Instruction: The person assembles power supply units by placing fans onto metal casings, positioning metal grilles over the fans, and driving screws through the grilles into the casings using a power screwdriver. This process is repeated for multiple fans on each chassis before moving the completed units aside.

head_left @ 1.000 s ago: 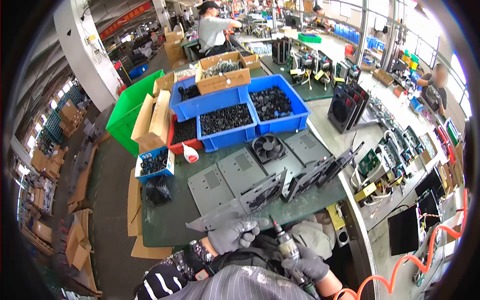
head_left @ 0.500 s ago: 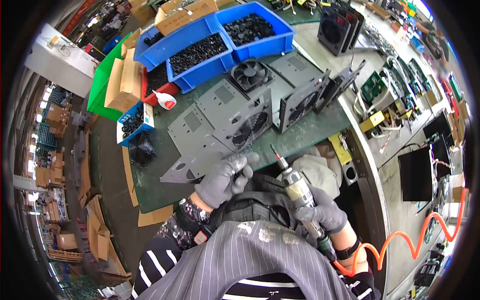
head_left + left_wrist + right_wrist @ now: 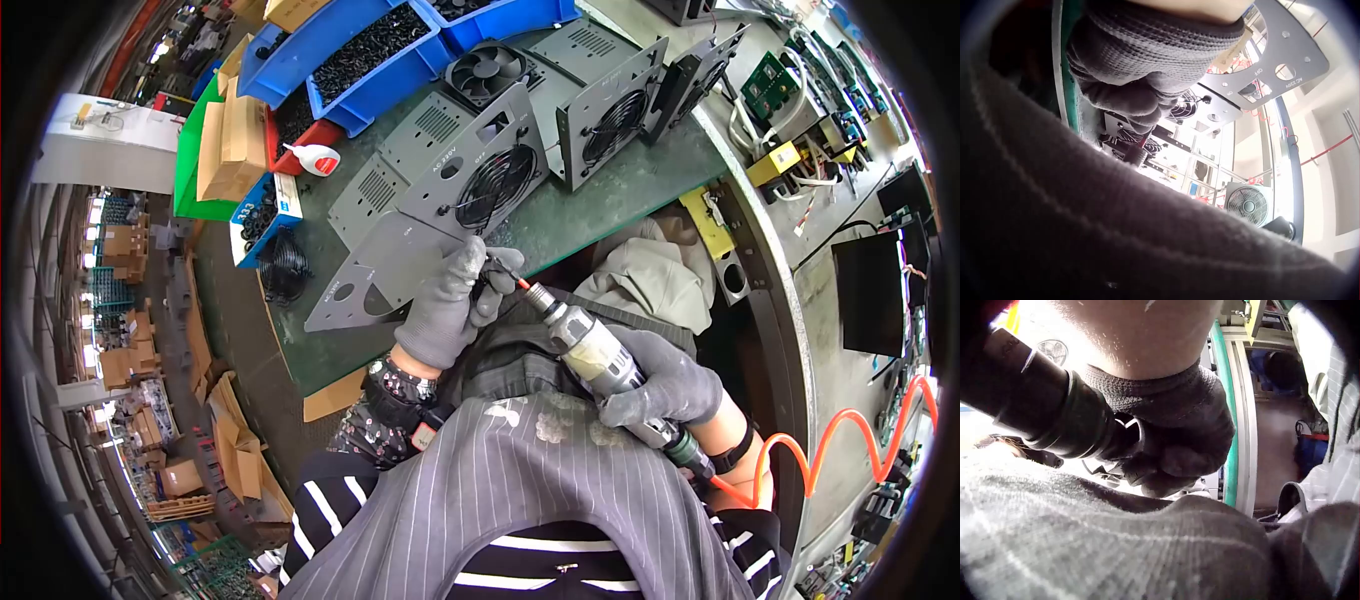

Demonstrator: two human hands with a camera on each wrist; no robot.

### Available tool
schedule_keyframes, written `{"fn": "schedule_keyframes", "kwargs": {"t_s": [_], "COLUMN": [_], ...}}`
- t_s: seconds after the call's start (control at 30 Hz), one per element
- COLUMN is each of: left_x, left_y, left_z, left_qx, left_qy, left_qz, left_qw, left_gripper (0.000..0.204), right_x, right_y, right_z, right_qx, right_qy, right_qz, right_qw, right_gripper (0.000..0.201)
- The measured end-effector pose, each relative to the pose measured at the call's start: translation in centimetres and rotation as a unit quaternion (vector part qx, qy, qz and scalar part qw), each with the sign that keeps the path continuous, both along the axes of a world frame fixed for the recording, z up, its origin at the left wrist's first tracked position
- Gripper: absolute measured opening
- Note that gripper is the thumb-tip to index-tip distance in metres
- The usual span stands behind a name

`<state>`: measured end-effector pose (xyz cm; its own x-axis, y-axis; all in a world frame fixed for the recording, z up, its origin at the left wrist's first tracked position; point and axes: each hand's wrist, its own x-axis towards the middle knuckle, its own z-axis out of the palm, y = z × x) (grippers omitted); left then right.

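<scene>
My gloved right hand (image 3: pixel 668 380) grips a power screwdriver (image 3: pixel 590 345) round its body, with an orange hose at its rear end. The red-collared bit points up and left, its tip right at the fingertips of my gloved left hand (image 3: pixel 445 305). Those fingers are curled and pinch a small black part (image 3: pixel 490 268), mostly hidden by the glove. In the left wrist view the curled left hand (image 3: pixel 1135 69) shows above the red bit collar (image 3: pixel 1145 139). Just beyond it, a grey metal panel (image 3: pixel 385 262) leans at the table's edge. A panel with a fan grille (image 3: pixel 497 187) stands behind.
Grey fan panels (image 3: pixel 612 125) and a black fan (image 3: pixel 487 70) lie on the green table (image 3: pixel 590 225). Behind are blue bins (image 3: pixel 385 65) of black parts, a red bin and a white bottle (image 3: pixel 315 158). The orange coiled hose (image 3: pixel 815 440) hangs at right.
The head view has tilted down. The screwdriver has come closer to my left hand, and its bit now meets the left fingertips, where a small black part shows.
</scene>
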<state>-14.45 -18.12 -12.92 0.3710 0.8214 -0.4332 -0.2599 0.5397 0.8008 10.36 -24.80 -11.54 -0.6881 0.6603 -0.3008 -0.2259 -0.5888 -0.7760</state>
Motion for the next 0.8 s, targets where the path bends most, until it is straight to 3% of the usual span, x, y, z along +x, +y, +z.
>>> {"fn": "schedule_keyframes", "kwargs": {"t_s": [0.23,0.43,0.53,0.73,0.8], "left_x": [0.0,0.0,-0.5,0.6,1.0], "left_y": [-0.2,0.0,0.1,-0.1,-0.4], "left_z": [1.1,2.1,0.7,2.1,1.3], "left_qx": [0.093,0.106,0.1,0.078,0.079], "left_qy": [0.161,0.215,0.184,0.234,0.199], "left_qz": [-0.031,-0.073,-0.058,-0.04,-0.012], "left_qw": [0.982,0.968,0.976,0.968,0.977], "left_gripper": [0.049,0.049,0.049,0.049,0.049], "right_x": [0.1,0.6,0.5,0.3,0.2], "right_y": [0.3,0.3,0.2,-0.1,-0.1], "right_z": [1.2,1.1,0.3,-0.1,0.1], "right_qx": [-0.059,-0.052,0.037,0.058,0.033], "right_qy": [0.028,0.007,-0.025,-0.036,-0.02], "right_qz": [0.036,0.061,0.057,0.047,0.047], "right_qw": [0.997,0.997,0.997,0.997,0.998], "right_gripper": [0.061,0.062,0.06,0.058,0.057]}}
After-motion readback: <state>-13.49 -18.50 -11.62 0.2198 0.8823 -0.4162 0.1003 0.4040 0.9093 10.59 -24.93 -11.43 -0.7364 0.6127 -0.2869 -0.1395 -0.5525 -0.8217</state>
